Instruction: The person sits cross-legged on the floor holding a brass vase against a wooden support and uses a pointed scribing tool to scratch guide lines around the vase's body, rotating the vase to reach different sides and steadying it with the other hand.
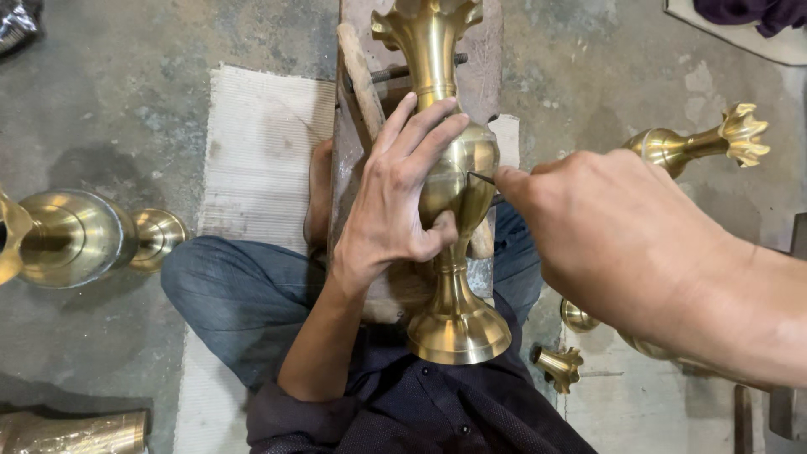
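1. Across your lap and the wooden block [353, 160] lies the brass vase [450, 210], on its side, flared scalloped mouth at the top of the view, round foot toward your body.
2. Your left hand [395, 210] lies flat on the vase's belly, fingers [420, 126] spread slightly and reaching toward the neck, thumb curled round the lower belly just above the stem.
3. Your right hand [605, 227] comes in from the right, fingers pressed together, pinching a thin dark metal tool [482, 178].
4. The tool tip touches the vase's belly, just beside your left index finger.
5. The tool's rear end is hidden inside your right hand; cannot tell what kind it is.
6. The block runs under the vase, from the top edge down to your knees; a wooden stick [360, 76] lies along its left side.
7. A dark metal rod [399, 71] crosses the block behind the vase's neck.
8. Your legs in blue trousers [227, 294] are folded on a pale mat [261, 143] on the concrete floor [126, 84].
9. A second brass vase [698, 143] lies to the right, partly behind your right hand, its scalloped mouth pointing right.
10. A small scalloped brass piece [559, 367] sits near the foot of the main vase, on the right.
11. Large brass pieces [80, 237] lie at the left edge, well apart from you.
12. Another brass cylinder [76, 433] shows at the bottom left corner.
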`<control>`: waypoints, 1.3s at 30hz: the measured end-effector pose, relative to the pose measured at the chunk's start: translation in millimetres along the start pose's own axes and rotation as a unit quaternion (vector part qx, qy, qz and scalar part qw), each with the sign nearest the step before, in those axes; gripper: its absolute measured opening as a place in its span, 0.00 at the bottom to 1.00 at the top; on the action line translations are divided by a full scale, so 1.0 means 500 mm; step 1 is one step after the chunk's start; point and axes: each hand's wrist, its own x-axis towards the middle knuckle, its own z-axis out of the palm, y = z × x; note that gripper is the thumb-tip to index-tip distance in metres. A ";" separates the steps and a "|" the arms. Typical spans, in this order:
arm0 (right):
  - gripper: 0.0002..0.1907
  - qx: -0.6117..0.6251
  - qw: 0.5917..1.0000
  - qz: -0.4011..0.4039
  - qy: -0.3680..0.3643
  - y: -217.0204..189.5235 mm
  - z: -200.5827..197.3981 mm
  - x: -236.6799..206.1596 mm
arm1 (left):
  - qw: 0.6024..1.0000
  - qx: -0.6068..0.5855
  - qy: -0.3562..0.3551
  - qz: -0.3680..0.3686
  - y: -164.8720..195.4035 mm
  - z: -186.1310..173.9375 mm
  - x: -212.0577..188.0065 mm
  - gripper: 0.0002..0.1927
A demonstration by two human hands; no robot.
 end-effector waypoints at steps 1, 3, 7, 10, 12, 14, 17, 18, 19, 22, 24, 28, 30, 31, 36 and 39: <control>0.29 0.000 0.999 0.018 -0.034 -0.002 0.006 -0.004 | 1.000 -0.004 -0.001 0.002 -0.001 0.001 -0.002 0.48; 0.29 -0.021 0.999 0.007 -0.026 0.000 0.026 -0.006 | 1.000 -0.008 0.000 0.006 -0.005 0.003 -0.001 0.49; 0.37 -0.105 0.987 -0.095 0.079 0.027 0.094 -0.009 | 1.000 0.002 0.001 -0.007 -0.004 0.015 0.002 0.47; 0.39 -0.183 0.957 -0.158 0.162 0.063 0.148 -0.003 | 1.000 -0.005 0.000 -0.005 -0.003 0.015 0.000 0.47; 0.39 -0.237 0.933 -0.194 0.190 0.086 0.177 0.002 | 1.000 -0.014 0.001 0.002 -0.003 0.016 0.003 0.47; 0.39 -0.293 0.911 -0.227 0.180 0.106 0.198 0.008 | 1.000 -0.011 0.002 0.004 -0.001 0.018 0.005 0.46; 0.35 -0.390 0.852 -0.269 0.223 0.133 0.213 0.021 | 1.000 -0.010 0.000 0.002 0.003 0.022 0.008 0.46; 0.35 -0.412 0.836 -0.281 0.229 0.139 0.216 0.024 | 1.000 -0.009 0.000 0.003 0.003 0.023 0.010 0.46; 0.34 -0.419 0.830 -0.291 0.224 0.147 0.218 0.022 | 1.000 -0.009 0.002 0.001 0.004 0.025 0.010 0.46; 0.30 -0.423 0.801 -0.291 0.309 0.158 0.224 0.029 | 1.000 -0.010 0.004 -0.001 0.005 0.030 0.011 0.45; 0.28 -0.409 0.791 -0.287 0.353 0.164 0.226 0.034 | 1.000 -0.014 0.006 -0.002 0.003 0.035 0.012 0.43; 0.30 -0.348 0.819 -0.287 0.356 0.174 0.221 0.041 | 0.999 -0.028 0.011 -0.011 0.006 0.042 0.011 0.41; 0.34 -0.290 0.860 -0.278 0.316 0.179 0.212 0.046 | 0.999 -0.024 0.012 -0.018 0.009 0.043 0.007 0.42; 0.38 -0.250 0.891 -0.264 0.273 0.183 0.208 0.047 | 1.000 -0.011 0.011 -0.027 0.011 0.045 0.005 0.43; 0.33 -0.039 0.964 -0.174 0.197 0.206 0.202 0.058 | 0.999 0.034 0.010 -0.036 -0.003 0.052 -0.003 0.47; 0.28 0.094 0.944 -0.160 0.275 0.230 0.219 0.050 | 0.994 -0.095 0.012 -0.055 -0.029 0.056 -0.006 0.46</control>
